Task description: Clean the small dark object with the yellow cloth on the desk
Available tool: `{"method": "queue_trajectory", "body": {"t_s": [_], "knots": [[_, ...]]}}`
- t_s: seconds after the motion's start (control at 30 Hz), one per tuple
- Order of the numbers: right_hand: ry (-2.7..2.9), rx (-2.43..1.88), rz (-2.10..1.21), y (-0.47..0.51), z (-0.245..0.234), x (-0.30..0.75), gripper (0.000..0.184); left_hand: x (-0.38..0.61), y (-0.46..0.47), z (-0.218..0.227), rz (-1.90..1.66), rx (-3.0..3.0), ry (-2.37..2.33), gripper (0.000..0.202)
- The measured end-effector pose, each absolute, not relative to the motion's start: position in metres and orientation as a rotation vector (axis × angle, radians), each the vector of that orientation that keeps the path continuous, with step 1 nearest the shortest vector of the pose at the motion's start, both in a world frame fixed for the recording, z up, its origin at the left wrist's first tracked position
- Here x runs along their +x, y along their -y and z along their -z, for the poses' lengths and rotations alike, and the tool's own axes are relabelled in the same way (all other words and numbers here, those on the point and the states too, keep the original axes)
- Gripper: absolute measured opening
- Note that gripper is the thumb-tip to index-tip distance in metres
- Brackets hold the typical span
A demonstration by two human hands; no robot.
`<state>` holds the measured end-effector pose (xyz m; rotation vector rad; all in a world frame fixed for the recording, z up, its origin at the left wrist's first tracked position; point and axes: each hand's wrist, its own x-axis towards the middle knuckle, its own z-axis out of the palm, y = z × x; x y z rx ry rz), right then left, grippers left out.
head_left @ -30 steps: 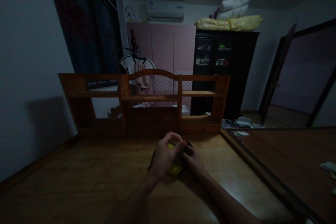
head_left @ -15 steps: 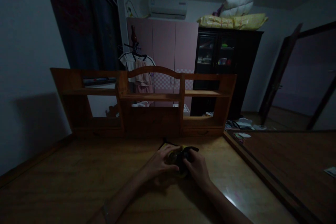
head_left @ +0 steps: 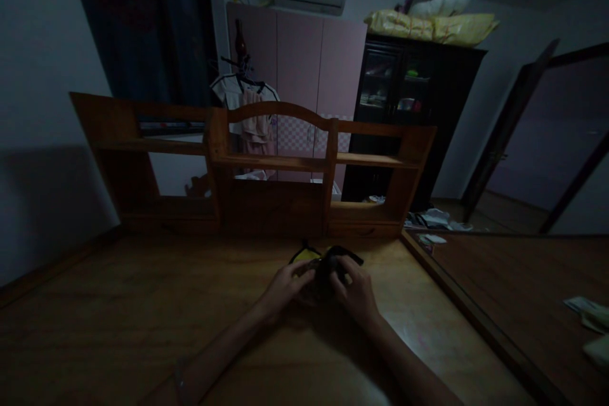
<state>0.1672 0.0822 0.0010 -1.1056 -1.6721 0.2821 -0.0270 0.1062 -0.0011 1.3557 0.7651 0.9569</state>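
Half hidden by the left hand (head_left: 285, 285) and right hand (head_left: 356, 285), too dark to identify: a black and yellow thing (head_left: 325, 266), low over the wooden table (head_left: 143, 336). Apparently grasped by the right; left grip impossible to tell. More yellow beyond the left than half a second ago. Behind: shelf (head_left: 271, 162), pink wardrobe (head_left: 297, 63), dim room.

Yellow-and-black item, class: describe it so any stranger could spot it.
Find the wooden shelf unit, then the tabletop before it. There, left hand and right hand are at the item. Yellow and black set it apart from the brown wood.
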Motion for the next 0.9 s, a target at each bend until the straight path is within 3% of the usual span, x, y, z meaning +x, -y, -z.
{"method": "queue_trajectory", "body": {"t_s": [0.13,0.27,0.4,0.6,0.9], "knots": [[1.463,-1.177,-0.528,-0.09,-0.001,0.174,0.019,-0.027,-0.113,0.003,-1.06,1.094,-0.749,0.043],[1.135,-1.134,-1.03,-0.1,0.007,0.178,0.03,-0.028,-0.118,0.006,-1.159,0.928,-0.63,0.039],[1.055,-1.031,-1.269,-0.102,0.011,0.176,0.04,-0.025,-0.119,0.011,-1.218,0.904,-0.567,0.046],[1.218,-1.045,-1.23,-0.096,0.004,0.169,0.032,-0.023,-0.118,0.018,-1.282,1.077,-0.628,0.073],[1.313,-1.002,-1.069,-0.096,0.007,0.167,0.032,-0.026,-0.115,0.014,-1.114,1.315,-0.492,0.077]]}}
